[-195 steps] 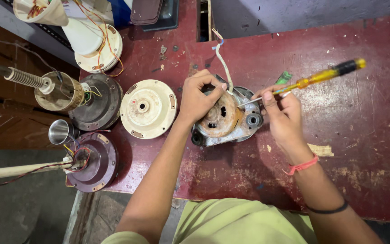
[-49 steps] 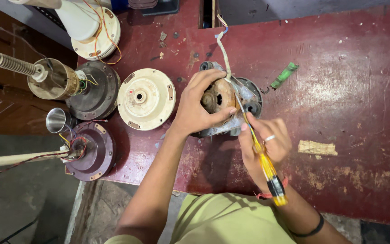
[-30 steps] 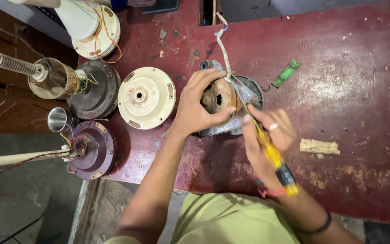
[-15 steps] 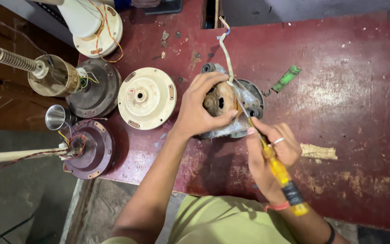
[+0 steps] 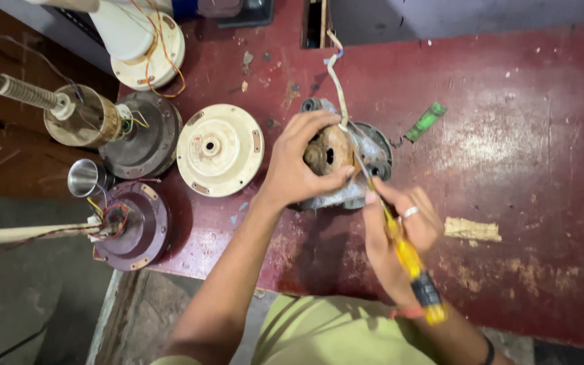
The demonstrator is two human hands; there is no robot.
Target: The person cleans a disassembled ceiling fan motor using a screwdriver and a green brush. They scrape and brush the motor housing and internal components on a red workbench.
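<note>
Left hand [image 5: 299, 169] clamps the fan motor [image 5: 343, 162]; right hand [image 5: 400, 233] grips the screwdriver [image 5: 403, 253]. Motor looks heavy, rigid; hold by housing.

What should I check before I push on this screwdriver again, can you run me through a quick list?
1. Left hand gripping the motor part: ok.
2. Right hand closed on the yellow screwdriver: ok.
3. Screwdriver tip seated in the part: cannot tell, hidden by fingers.
4. White wire out of the blade's path: not ok, it runs beside the shaft.
5. Part fully on the red table, away from the edge: ok.
</note>
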